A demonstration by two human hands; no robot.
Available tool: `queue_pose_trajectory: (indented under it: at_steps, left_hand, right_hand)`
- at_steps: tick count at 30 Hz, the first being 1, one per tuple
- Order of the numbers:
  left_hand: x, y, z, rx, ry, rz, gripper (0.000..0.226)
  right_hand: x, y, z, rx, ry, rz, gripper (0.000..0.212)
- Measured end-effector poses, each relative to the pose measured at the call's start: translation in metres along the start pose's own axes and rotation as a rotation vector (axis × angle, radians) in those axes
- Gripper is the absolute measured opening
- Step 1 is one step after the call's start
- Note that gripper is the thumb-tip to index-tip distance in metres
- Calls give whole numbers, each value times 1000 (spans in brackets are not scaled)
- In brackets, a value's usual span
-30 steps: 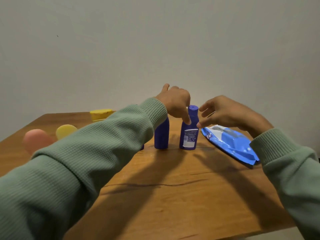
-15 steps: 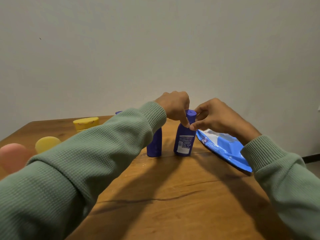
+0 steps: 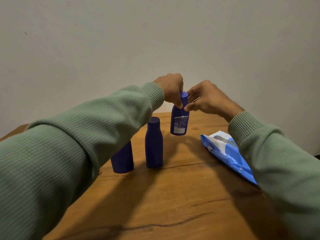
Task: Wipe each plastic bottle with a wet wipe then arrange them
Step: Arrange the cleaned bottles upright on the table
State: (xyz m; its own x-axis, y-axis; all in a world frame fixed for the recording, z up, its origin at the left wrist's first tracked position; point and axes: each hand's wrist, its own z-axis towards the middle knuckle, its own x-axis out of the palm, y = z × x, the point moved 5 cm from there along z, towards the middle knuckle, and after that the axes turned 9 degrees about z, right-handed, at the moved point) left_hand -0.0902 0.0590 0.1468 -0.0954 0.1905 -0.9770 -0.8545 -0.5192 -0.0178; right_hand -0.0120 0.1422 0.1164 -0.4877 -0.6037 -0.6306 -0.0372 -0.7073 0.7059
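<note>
Left sleeve (image 3: 72, 144): green ribbed knit, stretched diagonally across the left half of the view, by which much of the desk (image 3: 173, 196) on that side is hidden.

Plain blue bottle (image 3: 122, 158): upright on the wooden desk, its upper part covered by the left sleeve.

Second plain blue bottle (image 3: 153, 144): upright just to the right of the first, capped, no label seen on the visible side.

Left hand (image 3: 170, 89): fingers closed on the neck of the labelled blue bottle (image 3: 179, 121) from its left side.

Labelled blue bottle: held by the neck between both hands, farther back than the other two; whether its base touches the desk or is lifted off cannot be told (a shadow lies directly below it).

Right hand (image 3: 206, 98): thumb and fingers pinched on the same neck and cap from the right.

Wet wipe pack (image 3: 226, 153): blue and white, lying flat on the desk at the right, partly covered by the right sleeve (image 3: 280, 163).
</note>
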Motion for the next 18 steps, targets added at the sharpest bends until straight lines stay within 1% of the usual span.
queue_pose_trajectory:
  at_steps: [4, 9, 18]
  left_hand:
    - [13, 16, 17, -40, 47, -2, 44]
    - [27, 30, 35, -72, 50, -2, 46]
    - [42, 40, 51, -80, 87, 17, 45]
  right_hand:
    - [16, -10, 20, 21, 45, -13, 39]
    - [26, -23, 41, 47, 27, -21, 41]
    - [39, -34, 56, 83, 52, -35, 42]
